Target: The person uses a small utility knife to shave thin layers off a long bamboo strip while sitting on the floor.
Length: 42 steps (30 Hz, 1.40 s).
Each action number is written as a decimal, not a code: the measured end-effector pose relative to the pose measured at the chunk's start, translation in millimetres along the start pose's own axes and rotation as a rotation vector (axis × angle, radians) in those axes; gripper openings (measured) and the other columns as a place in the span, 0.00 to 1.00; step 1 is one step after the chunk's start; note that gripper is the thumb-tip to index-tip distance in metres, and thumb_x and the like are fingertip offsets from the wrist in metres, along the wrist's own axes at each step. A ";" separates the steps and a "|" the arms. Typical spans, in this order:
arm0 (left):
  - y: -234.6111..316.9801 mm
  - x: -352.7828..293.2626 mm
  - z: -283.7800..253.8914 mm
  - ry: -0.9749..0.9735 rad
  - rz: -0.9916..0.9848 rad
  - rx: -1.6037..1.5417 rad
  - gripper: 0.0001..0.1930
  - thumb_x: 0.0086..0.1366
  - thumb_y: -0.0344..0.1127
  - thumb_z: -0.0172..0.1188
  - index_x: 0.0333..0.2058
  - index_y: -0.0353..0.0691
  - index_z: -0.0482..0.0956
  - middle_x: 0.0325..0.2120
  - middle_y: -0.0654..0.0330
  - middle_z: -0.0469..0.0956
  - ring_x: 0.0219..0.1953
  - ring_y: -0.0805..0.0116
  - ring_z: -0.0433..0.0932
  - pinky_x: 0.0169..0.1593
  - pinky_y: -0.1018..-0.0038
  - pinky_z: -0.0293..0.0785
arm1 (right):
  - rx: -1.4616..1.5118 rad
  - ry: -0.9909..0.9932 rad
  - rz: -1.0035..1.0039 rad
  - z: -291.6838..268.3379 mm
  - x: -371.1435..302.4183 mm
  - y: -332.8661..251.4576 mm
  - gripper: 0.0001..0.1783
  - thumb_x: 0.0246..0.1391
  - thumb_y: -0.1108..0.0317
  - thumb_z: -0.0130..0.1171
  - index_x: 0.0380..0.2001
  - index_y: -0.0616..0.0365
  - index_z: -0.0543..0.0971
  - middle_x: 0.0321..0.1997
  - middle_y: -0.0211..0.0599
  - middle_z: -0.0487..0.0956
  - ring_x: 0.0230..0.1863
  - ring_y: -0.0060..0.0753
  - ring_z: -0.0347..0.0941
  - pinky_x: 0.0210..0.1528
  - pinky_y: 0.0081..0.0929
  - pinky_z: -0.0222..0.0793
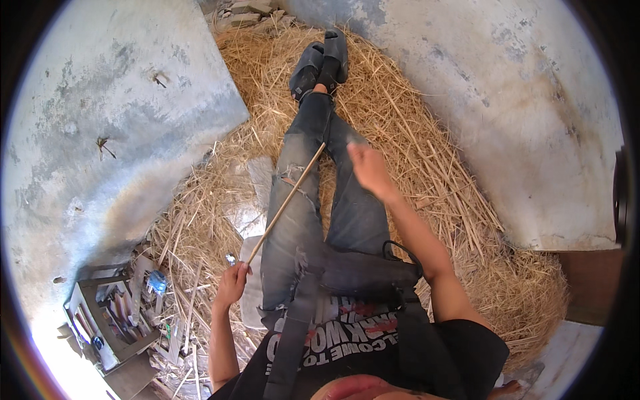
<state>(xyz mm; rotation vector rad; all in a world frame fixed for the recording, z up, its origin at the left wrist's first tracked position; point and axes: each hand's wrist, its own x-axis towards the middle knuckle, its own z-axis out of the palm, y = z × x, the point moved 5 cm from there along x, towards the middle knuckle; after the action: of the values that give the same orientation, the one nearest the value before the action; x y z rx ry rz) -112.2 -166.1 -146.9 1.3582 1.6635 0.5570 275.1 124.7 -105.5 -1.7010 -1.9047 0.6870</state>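
Tan stick [288, 202] ends hidden in the gripping left hand [231, 285]; blurred right hand [370, 170], open or closed, unclear.

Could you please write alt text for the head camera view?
A left hand holds a thin stick slanting over outstretched, trousered legs; the blurred right hand is apart from the stick. Loose straw lies around the legs, between pale, stained walls.

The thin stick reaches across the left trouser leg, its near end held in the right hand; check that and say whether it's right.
One thing is wrong: in the head view, the left hand holds the near end of the thin stick, while the right hand is apart from it. The stick does reach across the left trouser leg.
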 end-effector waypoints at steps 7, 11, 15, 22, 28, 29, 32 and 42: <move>39.7 40.5 13.8 0.059 0.082 0.031 0.23 0.80 0.46 0.47 0.32 0.33 0.79 0.16 0.53 0.68 0.20 0.62 0.69 0.29 0.63 0.67 | -0.123 -0.408 -0.252 101.2 -80.4 -80.5 0.34 0.71 0.39 0.45 0.34 0.65 0.79 0.29 0.63 0.82 0.34 0.68 0.81 0.38 0.62 0.75; 34.3 34.9 8.6 0.026 0.034 0.035 0.22 0.80 0.44 0.48 0.32 0.33 0.79 0.15 0.53 0.67 0.20 0.64 0.68 0.29 0.63 0.67 | -0.159 -0.149 -0.183 84.7 -39.6 -53.5 0.35 0.72 0.40 0.43 0.35 0.65 0.80 0.25 0.60 0.82 0.31 0.68 0.81 0.34 0.59 0.76; 30.7 33.4 11.0 0.011 -0.005 0.057 0.22 0.80 0.44 0.48 0.31 0.34 0.79 0.15 0.54 0.67 0.20 0.65 0.68 0.28 0.63 0.65 | -0.131 -0.203 -0.125 63.8 -17.3 -41.5 0.34 0.72 0.42 0.43 0.34 0.66 0.79 0.26 0.60 0.82 0.32 0.67 0.80 0.35 0.58 0.76; 14.5 16.2 -4.7 0.068 0.080 0.108 0.20 0.79 0.43 0.49 0.32 0.35 0.80 0.15 0.52 0.69 0.19 0.57 0.68 0.29 0.62 0.66 | -0.380 -0.268 -0.343 62.3 -18.9 -56.3 0.26 0.74 0.49 0.41 0.42 0.57 0.82 0.38 0.57 0.82 0.39 0.64 0.81 0.40 0.57 0.77; 8.5 4.9 -18.1 0.107 0.076 0.084 0.16 0.77 0.40 0.54 0.33 0.34 0.82 0.15 0.56 0.69 0.18 0.68 0.66 0.26 0.67 0.63 | 0.152 0.118 0.191 -49.9 84.5 91.9 0.36 0.73 0.38 0.44 0.35 0.65 0.79 0.18 0.31 0.69 0.18 0.34 0.66 0.26 0.35 0.67; 15.4 0.4 -13.6 0.140 0.072 0.054 0.16 0.76 0.39 0.55 0.34 0.34 0.82 0.15 0.57 0.69 0.18 0.71 0.65 0.25 0.68 0.62 | 0.311 0.136 0.224 -49.3 72.0 77.4 0.35 0.73 0.38 0.46 0.36 0.64 0.79 0.17 0.27 0.65 0.16 0.27 0.61 0.22 0.29 0.62; 66.0 14.4 -3.1 0.283 0.182 0.034 0.12 0.74 0.36 0.60 0.34 0.32 0.81 0.15 0.61 0.67 0.19 0.76 0.64 0.24 0.71 0.60 | 0.767 0.083 0.156 -55.4 31.2 20.0 0.30 0.71 0.41 0.52 0.40 0.63 0.79 0.16 0.20 0.61 0.13 0.14 0.55 0.17 0.19 0.51; 119.7 29.6 -9.0 0.403 0.357 0.087 0.09 0.70 0.35 0.65 0.36 0.33 0.82 0.12 0.63 0.64 0.15 0.76 0.61 0.22 0.73 0.59 | 1.099 0.163 -0.194 -99.3 2.9 -84.0 0.19 0.67 0.56 0.65 0.47 0.63 0.82 0.19 0.20 0.68 0.13 0.12 0.57 0.16 0.18 0.48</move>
<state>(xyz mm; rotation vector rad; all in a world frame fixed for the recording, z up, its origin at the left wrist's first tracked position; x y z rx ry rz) -55.8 -101.0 -58.3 1.7055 1.7810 1.0314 277.4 124.0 24.5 -0.8178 -1.1483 1.1669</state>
